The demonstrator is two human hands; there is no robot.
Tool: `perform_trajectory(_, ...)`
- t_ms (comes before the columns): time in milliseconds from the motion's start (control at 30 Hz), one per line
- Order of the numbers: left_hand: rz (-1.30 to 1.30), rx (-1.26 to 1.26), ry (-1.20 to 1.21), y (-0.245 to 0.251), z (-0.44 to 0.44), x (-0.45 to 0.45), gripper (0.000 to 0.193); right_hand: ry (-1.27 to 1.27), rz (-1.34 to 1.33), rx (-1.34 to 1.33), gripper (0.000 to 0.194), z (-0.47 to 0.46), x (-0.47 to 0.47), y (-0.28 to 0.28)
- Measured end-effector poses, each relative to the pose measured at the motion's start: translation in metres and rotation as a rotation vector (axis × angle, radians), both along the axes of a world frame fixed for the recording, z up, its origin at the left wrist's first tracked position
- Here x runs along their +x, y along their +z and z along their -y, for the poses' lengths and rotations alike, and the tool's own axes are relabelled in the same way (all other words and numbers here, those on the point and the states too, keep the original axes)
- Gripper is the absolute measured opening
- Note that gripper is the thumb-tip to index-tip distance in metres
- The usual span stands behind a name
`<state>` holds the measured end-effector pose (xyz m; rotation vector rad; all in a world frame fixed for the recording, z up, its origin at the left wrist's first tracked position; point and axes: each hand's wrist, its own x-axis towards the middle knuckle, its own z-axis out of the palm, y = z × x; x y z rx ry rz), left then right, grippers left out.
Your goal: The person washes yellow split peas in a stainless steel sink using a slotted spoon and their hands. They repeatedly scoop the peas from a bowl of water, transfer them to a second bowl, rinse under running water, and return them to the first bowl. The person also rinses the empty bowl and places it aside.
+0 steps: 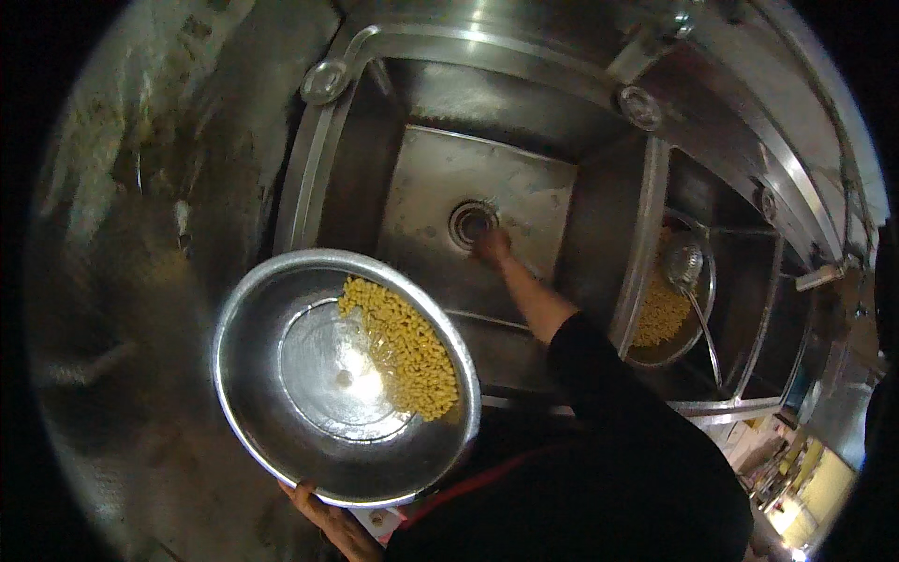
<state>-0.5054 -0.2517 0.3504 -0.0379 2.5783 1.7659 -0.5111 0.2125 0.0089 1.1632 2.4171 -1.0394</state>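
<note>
My left hand (309, 502) grips the near rim of a wide metal basin (260, 421), which is tilted over the near left side of a steel sink (435, 158). Small yellow beans or kernels (414, 351) are heaped along the basin's right side, with wet, shiny metal showing beside them. Deep in the sink, my right hand (491, 244) reaches down at the round drain (472, 223). Its fingers are partly hidden and dark, so whether they hold anything cannot be told.
In the sink compartment to the right stands another bowl (711, 281) of yellow beans or kernels (660, 312). A long-handled metal skimmer (683, 263) rests across it. A steel divider (642, 246) separates the compartments. A stained metal surface (154, 281) lies to the left.
</note>
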Motion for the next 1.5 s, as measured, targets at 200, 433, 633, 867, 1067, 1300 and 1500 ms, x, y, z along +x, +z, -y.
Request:
perform_trajectory(200,0.308,0.567,-0.058,-0.010,0.028,-0.017,0.023,-0.522,-0.601,-0.817,0.018,0.080,0.075,0.160)
perform_trajectory(433,0.016,0.345,-0.334,-0.028,0.030,-0.035,0.055,-0.406,-0.602,0.384,0.027,0.060,0.215,0.278)
perform_trajectory(633,0.107,0.504,-0.362,0.025,-0.076,-0.027,0.064,-0.420,-0.639,-0.148,0.057,0.032,0.286,0.294)
perform_trajectory(867,0.248,0.397,-0.592,0.083,-0.205,-0.016,0.047,-0.540,-0.614,-1.002,0.040,0.036,0.309,0.328)
perform_trajectory(1067,0.018,0.268,-0.623,0.056,-0.213,0.020,0.054,-0.819,-0.794,-1.073,0.035,0.062,0.310,0.317)
perform_trajectory(1300,0.878,0.623,-0.500,-0.028,-0.203,0.116,0.040,-0.738,-0.766,-0.886,0.036,0.074,0.310,0.296)
perform_trajectory(1500,0.756,0.524,-0.464,-0.050,-0.189,0.111,0.032,-0.928,-1.274,0.235,0.025,0.027,0.324,0.341)
